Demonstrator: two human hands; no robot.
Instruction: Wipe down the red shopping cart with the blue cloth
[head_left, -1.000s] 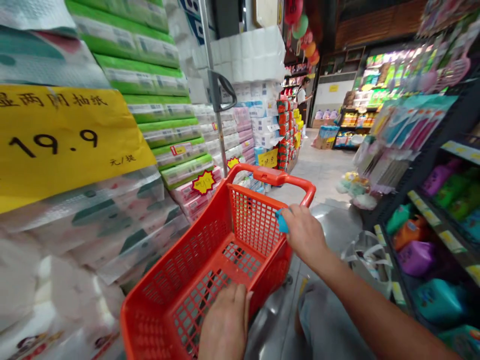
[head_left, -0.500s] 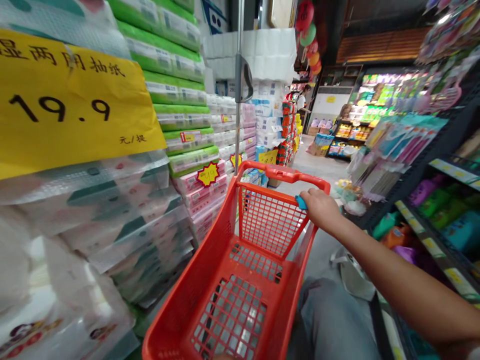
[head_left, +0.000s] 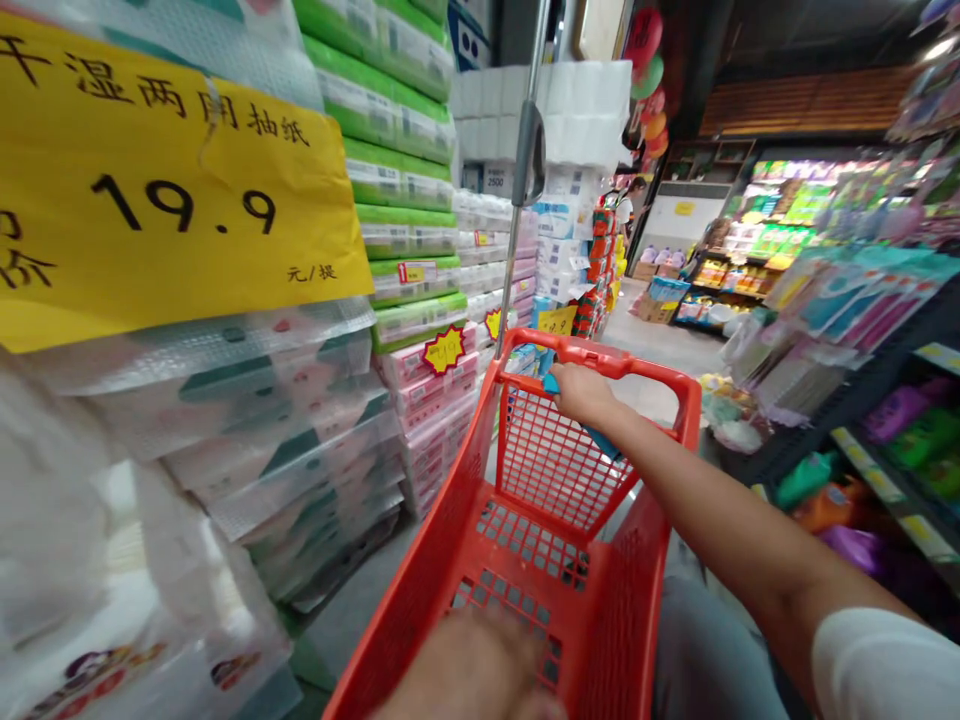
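Note:
A red plastic shopping basket cart (head_left: 360, 650) with mesh panels and a tall metal pole (head_left: 517, 230) stands before me. My right hand (head_left: 585, 392) is at its far end, closed on a blue cloth (head_left: 604, 443) that sticks out on both sides of the fingers. The cloth lies against the top of the mesh panel, just below the handle bar. Low in the view, my left hand (head_left: 476, 660) hangs over the cart's basket, smeared by motion, so its fingers cannot be made out.
On the left are stacked tissue packs (head_left: 285, 440) under a yellow price sign (head_left: 180, 190), with green packs (head_left: 397, 180) behind. Shelves with hanging goods (head_left: 840, 330) line the right. Far down the aisle a person (head_left: 628, 205) stands beside cartons (head_left: 664, 300).
My right hand has moved left along the cart's end with the blue cloth, more of which now shows. My left hand has come up into view. The view has shifted slightly left.

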